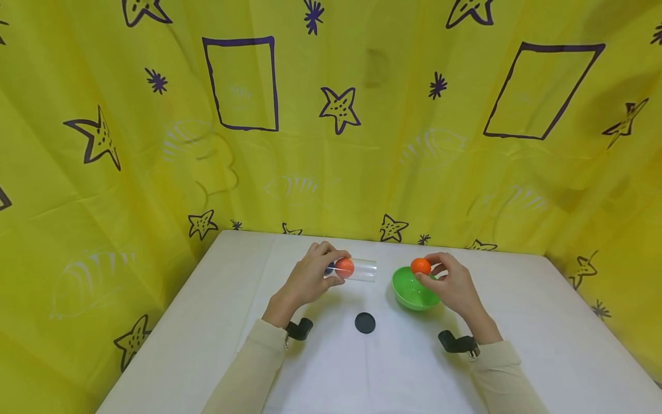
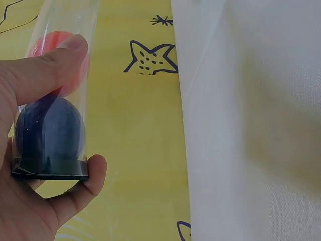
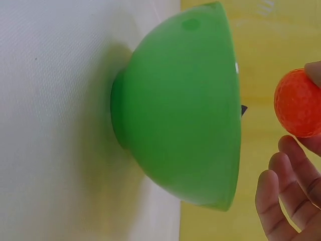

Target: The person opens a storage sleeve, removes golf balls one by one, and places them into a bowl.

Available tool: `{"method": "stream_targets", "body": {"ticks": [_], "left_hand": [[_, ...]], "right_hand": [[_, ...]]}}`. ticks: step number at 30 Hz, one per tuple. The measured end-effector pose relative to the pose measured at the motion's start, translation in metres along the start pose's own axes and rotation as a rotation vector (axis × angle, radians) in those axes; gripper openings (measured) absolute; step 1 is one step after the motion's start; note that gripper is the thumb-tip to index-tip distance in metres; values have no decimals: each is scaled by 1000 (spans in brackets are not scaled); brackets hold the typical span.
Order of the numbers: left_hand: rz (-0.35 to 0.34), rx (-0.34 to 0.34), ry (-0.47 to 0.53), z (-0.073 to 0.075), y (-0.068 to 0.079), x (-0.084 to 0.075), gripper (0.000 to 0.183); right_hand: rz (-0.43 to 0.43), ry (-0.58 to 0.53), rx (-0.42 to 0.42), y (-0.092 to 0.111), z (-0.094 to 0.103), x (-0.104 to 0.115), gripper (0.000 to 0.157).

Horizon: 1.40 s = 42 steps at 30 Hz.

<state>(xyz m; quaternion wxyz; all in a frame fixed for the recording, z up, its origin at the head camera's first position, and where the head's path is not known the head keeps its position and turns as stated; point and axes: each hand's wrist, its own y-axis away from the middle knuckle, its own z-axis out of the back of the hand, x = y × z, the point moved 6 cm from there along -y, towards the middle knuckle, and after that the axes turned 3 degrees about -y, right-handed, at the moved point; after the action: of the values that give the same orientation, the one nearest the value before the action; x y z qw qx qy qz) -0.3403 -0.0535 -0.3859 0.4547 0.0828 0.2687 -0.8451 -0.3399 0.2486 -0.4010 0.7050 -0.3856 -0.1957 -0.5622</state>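
My left hand [image 1: 309, 275] grips a clear plastic tube [image 1: 366, 270] tipped on its side, its uncapped end toward the right. Inside it sit a dark blue ball [image 2: 50, 128] at the base and a pinkish-red ball [image 1: 344, 267] beside it; a dark cap [image 2: 50, 169] closes the base. Between thumb and finger, my right hand [image 1: 454, 284] pinches an orange dimpled golf ball [image 1: 420, 266], held over the rim of a green bowl [image 1: 408, 296]. In the right wrist view the golf ball [image 3: 300, 103] shows above the bowl's rim, the other fingers spread loosely.
A round black lid [image 1: 365, 323] lies flat on the white-covered table [image 1: 331, 368], between the two forearms. Behind the table's far edge hangs a yellow curtain [image 1: 310, 155] with purple stars and squares, which also runs along both sides.
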Motion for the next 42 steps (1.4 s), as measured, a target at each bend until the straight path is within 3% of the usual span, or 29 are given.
{"method": "stream_targets", "body": {"ticks": [42], "left_hand": [[-5,3,12,-4,0,1,49]], "right_hand": [[-41,68,79,0,-13,-33,39]]}}
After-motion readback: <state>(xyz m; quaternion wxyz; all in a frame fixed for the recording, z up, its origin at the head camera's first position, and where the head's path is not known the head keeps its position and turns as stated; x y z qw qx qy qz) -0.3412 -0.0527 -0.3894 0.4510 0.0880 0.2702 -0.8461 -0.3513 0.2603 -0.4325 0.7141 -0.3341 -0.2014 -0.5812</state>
